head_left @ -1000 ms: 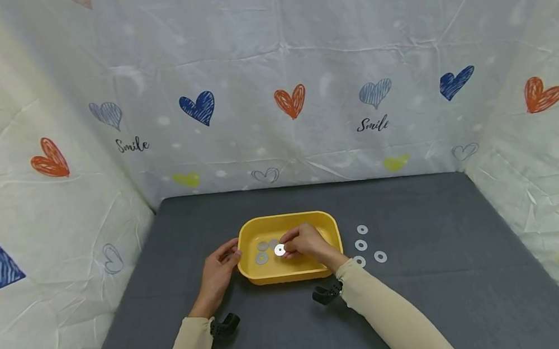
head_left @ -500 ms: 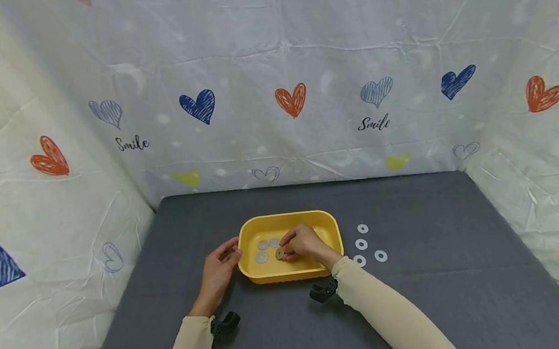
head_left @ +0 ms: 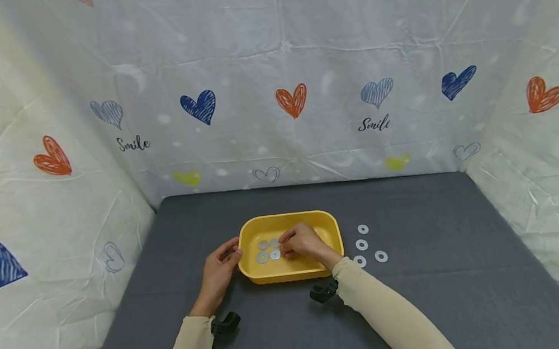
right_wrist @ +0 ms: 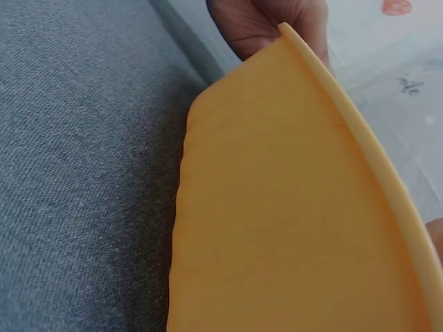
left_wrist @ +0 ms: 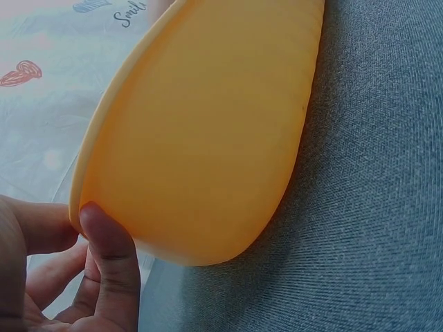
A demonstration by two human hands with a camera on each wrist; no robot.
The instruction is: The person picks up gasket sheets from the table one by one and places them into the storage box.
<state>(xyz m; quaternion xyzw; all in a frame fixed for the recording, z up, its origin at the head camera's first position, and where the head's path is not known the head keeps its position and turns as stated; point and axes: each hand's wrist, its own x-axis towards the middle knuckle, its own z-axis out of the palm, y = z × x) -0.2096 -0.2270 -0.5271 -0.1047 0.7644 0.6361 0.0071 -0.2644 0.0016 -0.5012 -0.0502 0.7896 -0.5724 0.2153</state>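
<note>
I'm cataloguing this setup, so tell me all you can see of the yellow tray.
The yellow tray is a rounded rectangle, plastic-looking, with a lipped rim and wavy lower edge. It sits upright on the gray table, four discs inside. The left hand pinches its left rim; the right hand reaches in, contact with the tray unclear.

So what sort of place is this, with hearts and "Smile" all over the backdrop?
Probably a makeshift booth for filming handwork, though I can't be certain: heart-printed sheeting screens the back and sides of the grey table, and black wrist devices are being worn.
</note>
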